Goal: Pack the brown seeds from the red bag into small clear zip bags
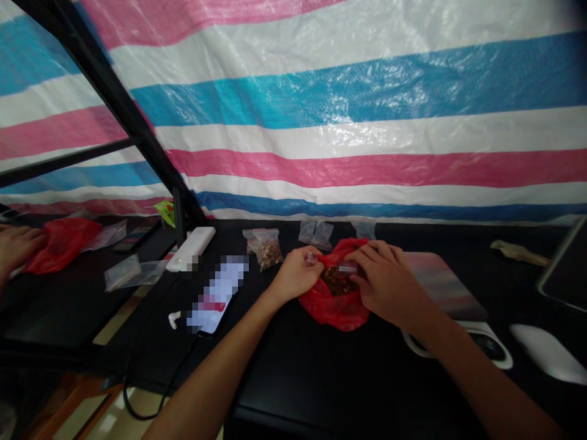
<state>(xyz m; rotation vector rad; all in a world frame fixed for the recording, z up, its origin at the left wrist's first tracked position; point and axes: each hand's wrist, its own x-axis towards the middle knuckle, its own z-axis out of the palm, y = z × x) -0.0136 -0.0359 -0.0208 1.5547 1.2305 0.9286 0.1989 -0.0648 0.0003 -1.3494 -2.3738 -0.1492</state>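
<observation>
Left hand (pixel 296 276), fingers closed, pinching small clear plastic tube (pixel 312 258) at mouth of crumpled red plastic bag (pixel 332 311). Right hand (pixel 389 284), fingers curled, gripping second clear plastic tube (pixel 347 267) above brown granules (pixel 338 282) inside bag. Clear plastic bag of brown bits (pixel 266 250) just left of red bag.

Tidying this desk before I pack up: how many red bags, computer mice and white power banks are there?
Red plastic bags: 2
Computer mouse: 1
White power bank: 1
Total: 4
</observation>
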